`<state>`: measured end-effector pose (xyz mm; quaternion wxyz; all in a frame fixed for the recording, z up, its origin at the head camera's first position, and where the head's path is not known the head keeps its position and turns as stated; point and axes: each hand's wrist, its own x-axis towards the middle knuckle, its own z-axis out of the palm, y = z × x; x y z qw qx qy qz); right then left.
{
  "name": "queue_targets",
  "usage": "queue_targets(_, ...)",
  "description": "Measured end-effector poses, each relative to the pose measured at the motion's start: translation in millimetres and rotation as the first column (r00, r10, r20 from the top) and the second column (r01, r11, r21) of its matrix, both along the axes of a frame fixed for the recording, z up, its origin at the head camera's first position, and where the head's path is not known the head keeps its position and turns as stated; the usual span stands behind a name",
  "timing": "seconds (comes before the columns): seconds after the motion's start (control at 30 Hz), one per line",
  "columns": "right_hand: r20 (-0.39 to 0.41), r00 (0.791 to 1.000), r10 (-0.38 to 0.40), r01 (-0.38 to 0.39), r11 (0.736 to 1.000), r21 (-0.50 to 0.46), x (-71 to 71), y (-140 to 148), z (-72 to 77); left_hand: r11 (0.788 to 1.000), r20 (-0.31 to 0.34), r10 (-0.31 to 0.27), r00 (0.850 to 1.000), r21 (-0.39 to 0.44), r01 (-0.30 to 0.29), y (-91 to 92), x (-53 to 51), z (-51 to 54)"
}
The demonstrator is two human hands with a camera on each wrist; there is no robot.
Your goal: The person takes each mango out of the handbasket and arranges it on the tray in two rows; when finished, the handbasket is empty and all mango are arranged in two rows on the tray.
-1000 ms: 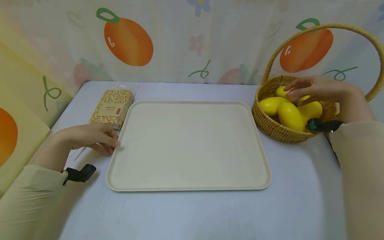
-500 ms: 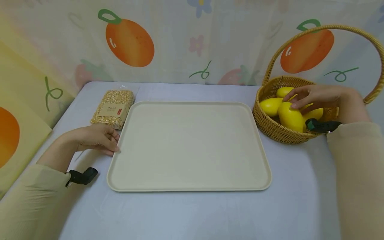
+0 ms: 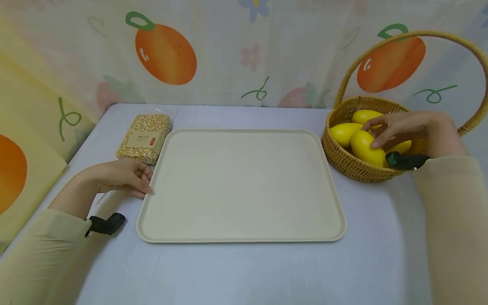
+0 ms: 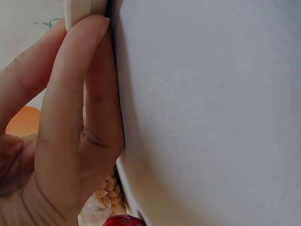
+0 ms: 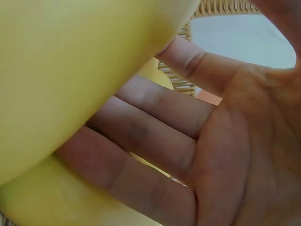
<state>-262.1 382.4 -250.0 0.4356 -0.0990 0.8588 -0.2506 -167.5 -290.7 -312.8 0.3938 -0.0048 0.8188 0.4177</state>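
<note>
In the head view, a cream rectangular tray [image 3: 244, 186] lies on the table. My left hand [image 3: 123, 177] is at its left side, thumb on the rim; the left wrist view shows the thumb and fingers pinching the tray's edge [image 4: 79, 12]. At the right, a wicker basket [image 3: 350, 169] holds several smooth yellow mangoes. Inside it, my right hand [image 3: 400, 129] grips the front mango [image 3: 365, 147], thumb on its near side. The right wrist view shows that mango [image 5: 70, 70] large, with fingers [image 5: 141, 132] against its underside. Another mango [image 5: 61, 193] lies below.
A clear bag of corn kernels [image 3: 146, 131] with a paper label lies beyond my left hand, beside the tray's upper left corner. The basket's tall handle [image 3: 431, 34] arches over my right wrist. A fruit-patterned curtain [image 3: 228, 55] hangs behind the white-covered table [image 3: 244, 275].
My right hand has moved down into the basket and closed on the front mango, which has shifted slightly left. The left hand has stayed at the tray's edge.
</note>
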Motion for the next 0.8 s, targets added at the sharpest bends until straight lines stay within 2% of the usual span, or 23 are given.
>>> queue_targets(0.13,0.007,1.000,0.007,-0.007,1.000,0.017,-0.5,-3.6,-0.5,1.000,-0.006,0.004,1.000,0.005,-0.004,-0.8,1.1,-0.1)
queue_targets(0.53,0.040,0.999,0.008,-0.006,0.999,-0.054,0.6,-5.2,-2.7,1.000,-0.011,-0.003,1.000,0.022,0.003,-2.5,1.1,-1.6)
queue_targets(0.7,0.010,1.000,0.008,-0.008,1.000,-0.030,1.1,-4.0,-3.6,1.000,-0.006,-0.005,1.000,0.026,0.005,-2.6,0.5,-1.8)
queue_targets(0.8,-0.049,0.999,0.006,-0.006,1.000,-0.011,1.5,-3.4,-3.3,1.000,-0.003,-0.004,1.000,0.028,0.004,-2.8,0.4,-2.3)
